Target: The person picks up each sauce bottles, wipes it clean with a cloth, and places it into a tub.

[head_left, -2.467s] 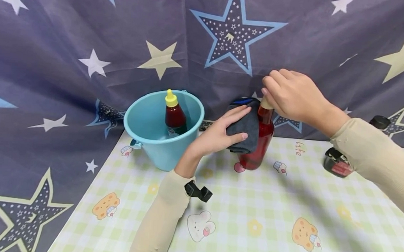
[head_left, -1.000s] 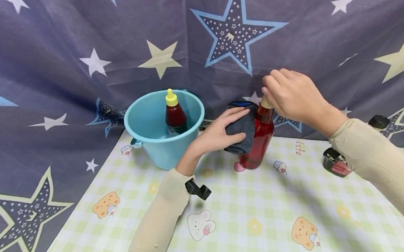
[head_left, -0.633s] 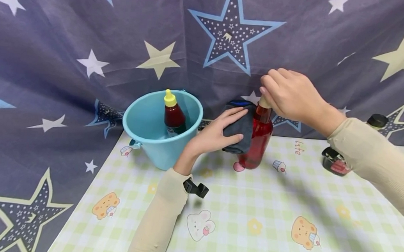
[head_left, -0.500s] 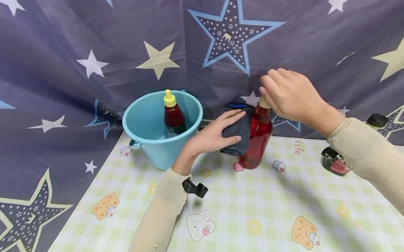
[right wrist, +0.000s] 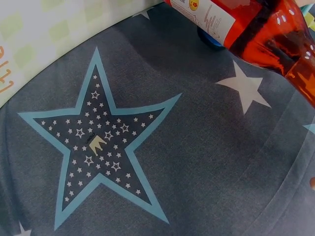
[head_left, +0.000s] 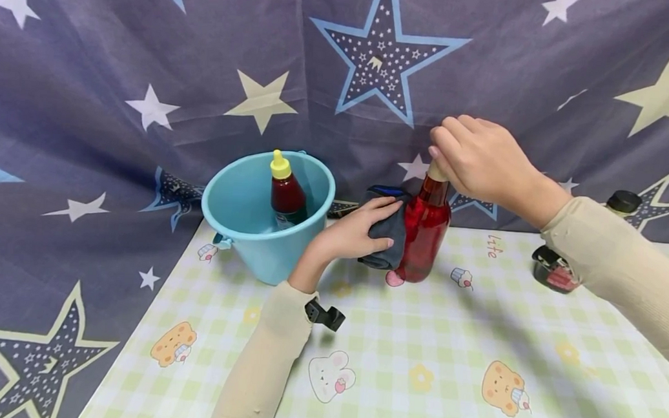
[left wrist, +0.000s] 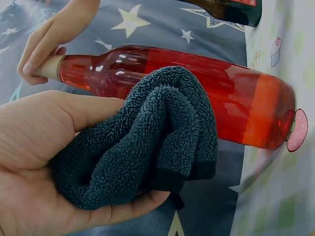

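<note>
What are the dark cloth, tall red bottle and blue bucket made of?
Dark cloth: probably terry cotton or microfibre, matte; its fuzzy pile shows. Tall red bottle: likely glass, glossy and see-through, with bright highlights, though plastic is possible. Blue bucket: seemingly plastic, smooth and evenly coloured.

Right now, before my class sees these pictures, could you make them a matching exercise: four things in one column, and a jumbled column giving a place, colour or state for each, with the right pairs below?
Things
1. Tall red bottle
2. Bucket
3. Dark cloth
4. Squeeze bottle

Descriptions
A. Held by the left fingers
B. Inside another listed thing, with a yellow top
C. Gripped at its top by the right fingers
D. Light blue and open at the top

Right pairs: 1-C, 2-D, 3-A, 4-B
</note>
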A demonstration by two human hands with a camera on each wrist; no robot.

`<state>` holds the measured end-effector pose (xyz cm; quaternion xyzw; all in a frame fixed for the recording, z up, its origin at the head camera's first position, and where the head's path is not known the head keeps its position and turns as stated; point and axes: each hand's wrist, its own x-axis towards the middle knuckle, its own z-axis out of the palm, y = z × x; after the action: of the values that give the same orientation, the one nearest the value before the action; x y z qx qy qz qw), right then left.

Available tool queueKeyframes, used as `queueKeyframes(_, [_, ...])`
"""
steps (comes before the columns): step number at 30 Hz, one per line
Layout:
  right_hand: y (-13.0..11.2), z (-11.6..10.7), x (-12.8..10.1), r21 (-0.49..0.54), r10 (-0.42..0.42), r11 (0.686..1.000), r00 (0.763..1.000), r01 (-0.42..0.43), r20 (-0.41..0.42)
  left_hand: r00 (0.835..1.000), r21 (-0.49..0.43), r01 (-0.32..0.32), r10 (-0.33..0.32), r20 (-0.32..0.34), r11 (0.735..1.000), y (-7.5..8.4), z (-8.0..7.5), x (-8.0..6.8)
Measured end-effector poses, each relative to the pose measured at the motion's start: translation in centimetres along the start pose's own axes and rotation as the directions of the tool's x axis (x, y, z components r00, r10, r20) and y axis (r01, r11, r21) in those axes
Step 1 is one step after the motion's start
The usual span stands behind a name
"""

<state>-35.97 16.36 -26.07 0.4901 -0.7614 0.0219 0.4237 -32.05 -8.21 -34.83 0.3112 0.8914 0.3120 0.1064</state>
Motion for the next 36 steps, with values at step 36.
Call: queueKeyframes(36, [-0.1, -0.3, 0.1, -0.001, 0.015, 1.000, 1.000, -0.015, 0.023, 0.972, 0.097, 0.137, -0.152, 0.181, 0.986, -2.1, 2.4, 1.6])
